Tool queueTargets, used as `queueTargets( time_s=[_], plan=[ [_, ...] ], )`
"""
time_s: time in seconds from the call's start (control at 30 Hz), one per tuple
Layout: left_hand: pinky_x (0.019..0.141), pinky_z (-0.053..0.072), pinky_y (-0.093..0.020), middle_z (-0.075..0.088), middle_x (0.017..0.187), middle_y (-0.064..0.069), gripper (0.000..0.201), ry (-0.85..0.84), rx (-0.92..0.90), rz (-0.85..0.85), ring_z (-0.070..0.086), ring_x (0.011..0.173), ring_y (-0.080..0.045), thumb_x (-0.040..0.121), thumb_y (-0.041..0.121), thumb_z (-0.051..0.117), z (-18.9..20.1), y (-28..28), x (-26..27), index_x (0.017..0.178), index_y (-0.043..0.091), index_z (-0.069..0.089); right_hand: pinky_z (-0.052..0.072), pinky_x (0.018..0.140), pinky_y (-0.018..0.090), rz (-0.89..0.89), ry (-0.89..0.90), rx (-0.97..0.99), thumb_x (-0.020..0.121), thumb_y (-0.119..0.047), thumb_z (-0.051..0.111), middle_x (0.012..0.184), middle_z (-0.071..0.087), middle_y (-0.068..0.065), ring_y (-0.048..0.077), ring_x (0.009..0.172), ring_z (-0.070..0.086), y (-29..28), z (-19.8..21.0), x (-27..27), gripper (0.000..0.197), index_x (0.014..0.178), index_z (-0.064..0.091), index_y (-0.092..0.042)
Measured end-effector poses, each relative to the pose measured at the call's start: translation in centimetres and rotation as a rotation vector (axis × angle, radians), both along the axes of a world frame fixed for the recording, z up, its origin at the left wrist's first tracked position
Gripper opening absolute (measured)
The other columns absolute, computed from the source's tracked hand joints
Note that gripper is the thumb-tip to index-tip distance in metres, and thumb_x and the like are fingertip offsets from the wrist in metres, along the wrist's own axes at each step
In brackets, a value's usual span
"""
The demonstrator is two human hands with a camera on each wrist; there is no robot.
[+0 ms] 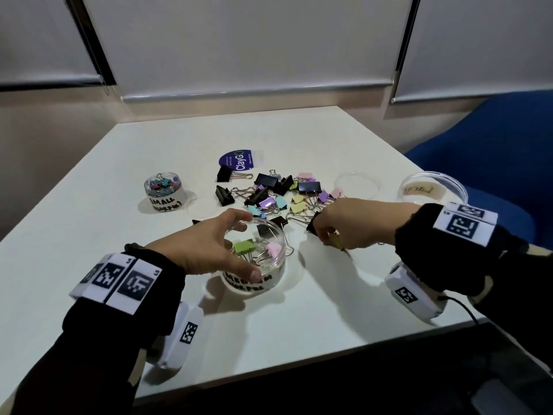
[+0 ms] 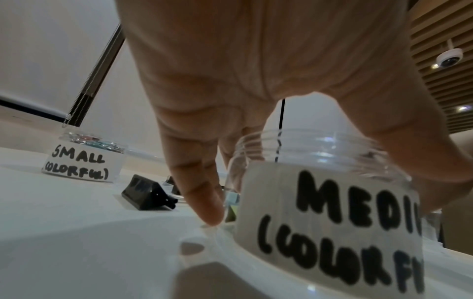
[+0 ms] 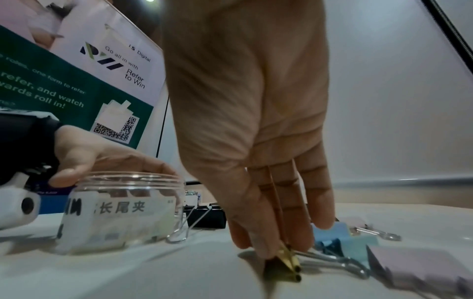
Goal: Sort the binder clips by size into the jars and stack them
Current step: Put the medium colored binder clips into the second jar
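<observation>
My left hand (image 1: 239,247) grips the rim of a clear open jar (image 1: 254,283) labelled MEDIUM (COLORFUL) (image 2: 327,212), thumb on the near side and fingers (image 2: 202,202) on the far side. A green clip (image 1: 244,246), a pink clip (image 1: 274,250) and others lie inside. Just right of the jar, my right hand (image 1: 324,239) pinches a yellowish binder clip (image 3: 286,261) against the table. Further back lies a pile of black and pastel clips (image 1: 278,193). The SMALL (COLORFUL) jar (image 1: 164,190) stands back left, holding several tiny clips.
A clear jar with a label (image 1: 431,190) and a clear lid (image 1: 357,185) sit at the back right. A purple round sticker (image 1: 239,159) lies behind the pile. A blue chair (image 1: 493,151) stands beyond the white table's right edge (image 1: 419,330).
</observation>
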State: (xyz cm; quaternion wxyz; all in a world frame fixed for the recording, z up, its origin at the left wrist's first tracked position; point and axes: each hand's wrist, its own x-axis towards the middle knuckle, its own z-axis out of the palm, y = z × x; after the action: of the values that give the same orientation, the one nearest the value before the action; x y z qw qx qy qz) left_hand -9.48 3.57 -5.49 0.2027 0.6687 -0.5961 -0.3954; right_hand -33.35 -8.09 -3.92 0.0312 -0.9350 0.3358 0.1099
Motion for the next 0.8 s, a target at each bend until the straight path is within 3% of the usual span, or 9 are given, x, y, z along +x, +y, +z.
queueTargets(
  time_s=[0.2,0.33,0.43,0.53,0.63,0.73,0.8],
  plan=[
    [0.098,0.049,-0.041,0.044,0.142,0.011,0.121,-0.021,-0.001,-0.005,0.052,0.119,-0.018,0.022,0.059,0.089,0.2,-0.1,-0.2,0.129,0.049,0.034,0.050,0.069,0.036,0.023,-0.025,-0.014,0.080,-0.003,0.050,0.087,0.062,-0.002,0.020,0.077,0.053,0.0,-1.3,-0.4,0.021,0.089,0.060,-0.019],
    [0.096,0.050,-0.041,0.042,0.144,0.008,0.112,-0.033,-0.009,0.002,0.054,0.116,-0.016,0.030,0.055,0.087,0.5,-0.2,-0.5,0.127,0.048,0.034,0.043,0.064,0.030,-0.013,-0.042,-0.009,0.081,-0.002,0.051,0.086,0.059,-0.003,0.019,0.078,0.051,0.2,-1.5,-0.7,0.023,0.094,0.060,-0.019],
    [0.096,0.050,-0.042,0.042,0.145,0.008,0.115,-0.028,-0.008,0.006,0.054,0.116,-0.017,0.029,0.055,0.087,0.5,-0.2,-0.7,0.131,0.046,0.034,0.044,0.070,0.029,-0.042,-0.061,-0.056,0.080,-0.011,0.057,0.088,0.053,-0.008,0.015,0.083,0.048,0.6,-0.8,-0.8,0.027,0.103,0.062,-0.024],
    [0.096,0.051,-0.042,0.043,0.144,0.008,0.110,-0.020,-0.016,-0.006,0.054,0.115,-0.016,0.030,0.055,0.086,0.5,-0.3,-0.7,0.127,0.048,0.034,0.048,0.077,0.031,-0.065,-0.231,-0.111,0.081,-0.020,0.061,0.093,0.054,-0.007,0.016,0.087,0.052,1.4,0.8,-0.4,0.026,0.105,0.068,-0.028],
    [0.097,0.050,-0.042,0.043,0.143,0.007,0.108,-0.014,-0.011,-0.014,0.054,0.115,-0.015,0.031,0.054,0.087,0.5,-0.5,-0.6,0.126,0.049,0.035,0.048,0.074,0.030,-0.056,-0.502,-0.162,0.079,-0.025,0.066,0.090,0.060,-0.004,0.014,0.078,0.051,2.4,2.3,0.5,0.018,0.096,0.070,-0.027],
    [0.099,0.049,-0.040,0.045,0.140,0.009,0.108,-0.005,-0.019,-0.020,0.053,0.116,-0.014,0.032,0.053,0.087,0.3,-0.6,-0.4,0.127,0.049,0.036,0.049,0.070,0.033,-0.013,-0.776,-0.059,0.077,-0.028,0.074,0.078,0.059,-0.005,0.017,0.070,0.055,3.7,3.3,1.8,0.012,0.086,0.065,-0.026],
    [0.100,0.047,-0.037,0.046,0.138,0.010,0.109,-0.012,-0.029,-0.028,0.054,0.115,-0.013,0.033,0.052,0.087,0.2,-0.7,-0.4,0.129,0.046,0.036,0.050,0.068,0.033,0.031,-0.797,0.049,0.075,-0.027,0.076,0.076,0.062,-0.006,0.015,0.068,0.057,4.5,3.5,2.9,0.014,0.082,0.064,-0.026]
  ],
)
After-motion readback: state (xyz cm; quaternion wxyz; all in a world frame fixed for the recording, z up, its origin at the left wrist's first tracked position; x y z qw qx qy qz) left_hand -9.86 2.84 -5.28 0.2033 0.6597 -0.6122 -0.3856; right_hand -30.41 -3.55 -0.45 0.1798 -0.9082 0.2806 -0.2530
